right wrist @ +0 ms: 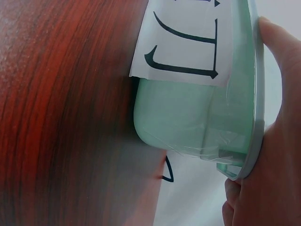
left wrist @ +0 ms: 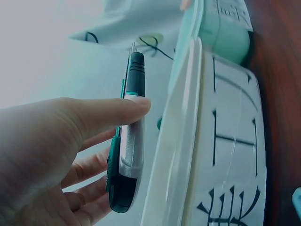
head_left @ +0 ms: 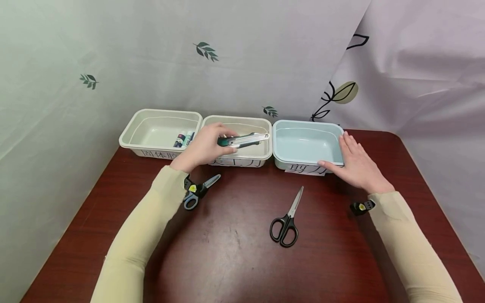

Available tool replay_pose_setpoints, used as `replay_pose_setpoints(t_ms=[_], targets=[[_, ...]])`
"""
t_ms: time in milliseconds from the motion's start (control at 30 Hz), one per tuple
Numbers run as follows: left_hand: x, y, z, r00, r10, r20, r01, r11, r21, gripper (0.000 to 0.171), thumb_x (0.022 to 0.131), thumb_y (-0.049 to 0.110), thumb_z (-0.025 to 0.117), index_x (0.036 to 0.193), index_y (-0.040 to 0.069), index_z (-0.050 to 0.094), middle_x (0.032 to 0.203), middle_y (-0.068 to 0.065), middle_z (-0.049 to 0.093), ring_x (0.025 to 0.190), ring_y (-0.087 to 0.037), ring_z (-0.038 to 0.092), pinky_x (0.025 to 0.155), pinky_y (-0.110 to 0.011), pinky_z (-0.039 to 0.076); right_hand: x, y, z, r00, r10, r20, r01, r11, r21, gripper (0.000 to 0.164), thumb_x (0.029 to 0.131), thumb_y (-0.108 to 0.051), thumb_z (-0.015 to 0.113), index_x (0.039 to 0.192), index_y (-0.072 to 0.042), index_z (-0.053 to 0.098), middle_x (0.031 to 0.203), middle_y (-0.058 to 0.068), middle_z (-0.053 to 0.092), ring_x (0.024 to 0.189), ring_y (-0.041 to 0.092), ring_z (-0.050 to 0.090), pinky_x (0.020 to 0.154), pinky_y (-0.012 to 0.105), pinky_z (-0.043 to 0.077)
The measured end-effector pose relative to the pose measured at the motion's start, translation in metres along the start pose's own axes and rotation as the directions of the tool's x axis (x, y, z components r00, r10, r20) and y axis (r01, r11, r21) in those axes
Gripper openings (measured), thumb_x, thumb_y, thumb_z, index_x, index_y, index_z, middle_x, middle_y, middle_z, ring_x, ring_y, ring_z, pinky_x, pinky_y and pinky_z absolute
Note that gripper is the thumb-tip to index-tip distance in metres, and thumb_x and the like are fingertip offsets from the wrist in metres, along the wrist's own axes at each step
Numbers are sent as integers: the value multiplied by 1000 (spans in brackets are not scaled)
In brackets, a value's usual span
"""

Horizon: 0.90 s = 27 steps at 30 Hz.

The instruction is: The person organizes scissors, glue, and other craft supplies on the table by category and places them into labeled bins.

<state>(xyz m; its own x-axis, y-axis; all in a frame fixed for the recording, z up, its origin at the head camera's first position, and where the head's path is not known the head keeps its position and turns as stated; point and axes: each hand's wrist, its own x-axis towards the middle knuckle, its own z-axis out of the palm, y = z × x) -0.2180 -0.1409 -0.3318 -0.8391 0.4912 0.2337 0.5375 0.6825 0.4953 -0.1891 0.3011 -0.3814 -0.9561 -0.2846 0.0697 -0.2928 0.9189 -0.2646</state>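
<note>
My left hand [head_left: 206, 145] holds a box cutter [left wrist: 132, 146] with a silver body and black-and-green ends, thumb on one side and fingers on the other. It is over the middle cream bin [head_left: 261, 122], whose front carries a handwritten label. A small green piece shows past the rim in the left wrist view. At the light blue bin [head_left: 307, 145], my right hand [head_left: 358, 164] rests against the front right corner. Its thumb lies along the front rim and its straight fingers lie along the right side.
Glue sticks [head_left: 183, 139] lie in the left cream bin [head_left: 151, 113]. Black-handled scissors [head_left: 289, 216] lie on the dark red table [head_left: 235, 261], blades pointing back. Grey-blue-handled scissors [head_left: 191, 202] are partly hidden by my left wrist. A patterned curtain [head_left: 235, 84] hangs behind the bins.
</note>
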Motion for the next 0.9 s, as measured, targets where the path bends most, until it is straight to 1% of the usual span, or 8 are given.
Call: replay_pose_setpoints(t_ms=[100,200,400,667,767,833,900], targets=[[10,-7,1,999,-35,27,35,999,23,40,85,24,84,122,10,75,109,-9,66,99,-27,59,87,-42,47,0,1,1,1000,0,-3,0,1000,1,109,94,-64,59,159,8,9,166,25,1,152,41,3,122,51,5],[19,-13,5,998,-48,46,47,998,35,40,85,23,85,121,10,75,106,-9,67,97,-26,61,86,-41,47,0,1,0,1000,4,0,-4,1000,4,109,94,-64,59,159,7,9,166,24,0,152,40,2,122,51,5],[30,-24,15,993,-70,94,65,997,49,40,84,21,85,120,7,75,106,-10,71,102,-26,61,91,-41,47,-1,0,-1,1000,5,2,-5,1000,-2,109,94,-65,58,159,8,9,167,24,0,153,39,1,121,53,7],[37,-33,23,977,-150,151,143,988,54,39,82,21,83,118,7,76,106,-10,72,102,-25,64,93,-39,48,0,-1,0,1000,13,0,-13,1000,2,109,94,-65,58,159,7,10,166,25,2,153,39,2,121,54,8],[38,-35,26,971,-168,172,159,985,64,38,82,20,83,117,6,76,107,-11,72,103,-26,64,94,-39,48,0,-2,0,1000,13,-2,-13,1000,-2,108,94,-65,58,159,8,10,166,25,2,153,40,2,121,55,9],[40,-36,27,965,-177,191,167,984,69,38,83,20,83,118,5,75,110,-13,72,106,-27,64,96,-40,48,0,-2,-1,1000,13,-3,-13,1000,-4,108,94,-65,58,159,8,10,166,25,2,153,40,2,121,55,9],[40,-36,28,960,-192,205,183,981,61,41,85,20,83,122,4,73,116,-15,71,110,-29,63,98,-41,48,-1,-2,-1,1000,15,-2,-15,1000,-4,108,94,-65,58,159,8,10,166,24,1,153,39,2,121,55,9]])
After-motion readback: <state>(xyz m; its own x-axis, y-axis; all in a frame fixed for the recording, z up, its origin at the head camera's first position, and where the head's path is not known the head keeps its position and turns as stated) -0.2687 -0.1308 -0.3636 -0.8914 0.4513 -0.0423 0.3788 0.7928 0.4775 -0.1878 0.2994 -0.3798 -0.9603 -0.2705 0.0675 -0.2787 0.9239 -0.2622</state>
